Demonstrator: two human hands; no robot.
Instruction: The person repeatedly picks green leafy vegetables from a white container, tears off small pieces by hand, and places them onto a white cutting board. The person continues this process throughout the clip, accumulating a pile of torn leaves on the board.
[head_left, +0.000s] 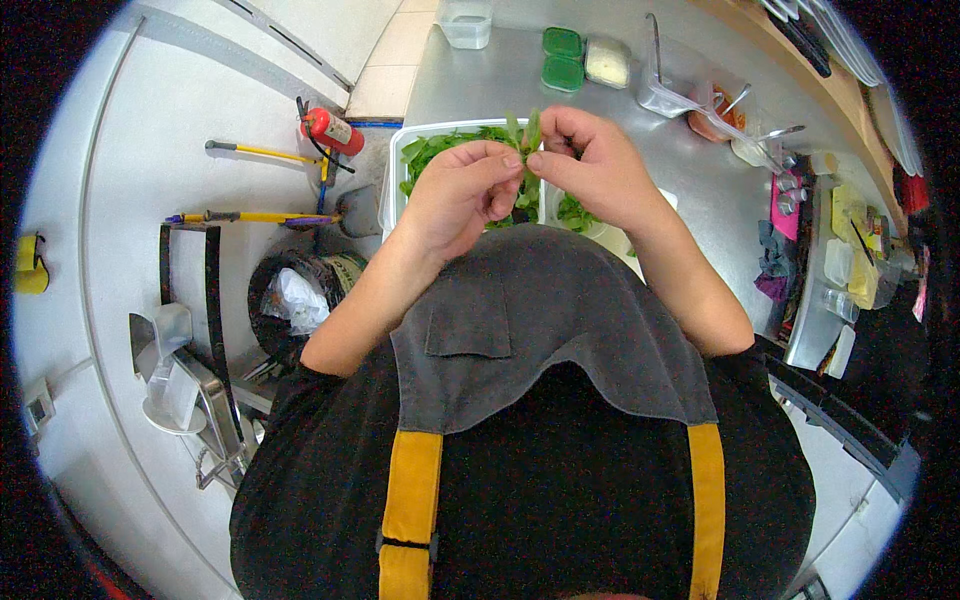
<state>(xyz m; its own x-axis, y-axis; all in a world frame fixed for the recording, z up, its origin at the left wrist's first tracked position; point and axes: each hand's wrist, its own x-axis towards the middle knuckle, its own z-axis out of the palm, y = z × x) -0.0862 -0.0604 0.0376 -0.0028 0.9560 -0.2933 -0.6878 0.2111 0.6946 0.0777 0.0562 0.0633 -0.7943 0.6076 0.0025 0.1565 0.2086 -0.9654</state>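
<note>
Between the fingertips of both hands is a small green leafy sprig. My left hand pinches its lower part with thumb and forefinger. From the right, my right hand grips the same sprig near its stem, the thumbs almost meeting. Under the hands stands a white rectangular plastic tub filled with loose green leaves, partly hidden by my left hand. A smaller pale container holds more leaves below my right wrist; my arm and the apron hide much of it.
On the steel counter are green-lidded containers, a clear tub of white food and a clear bin beside a container of red sauce. To the left are a fire extinguisher and a lined trash bin.
</note>
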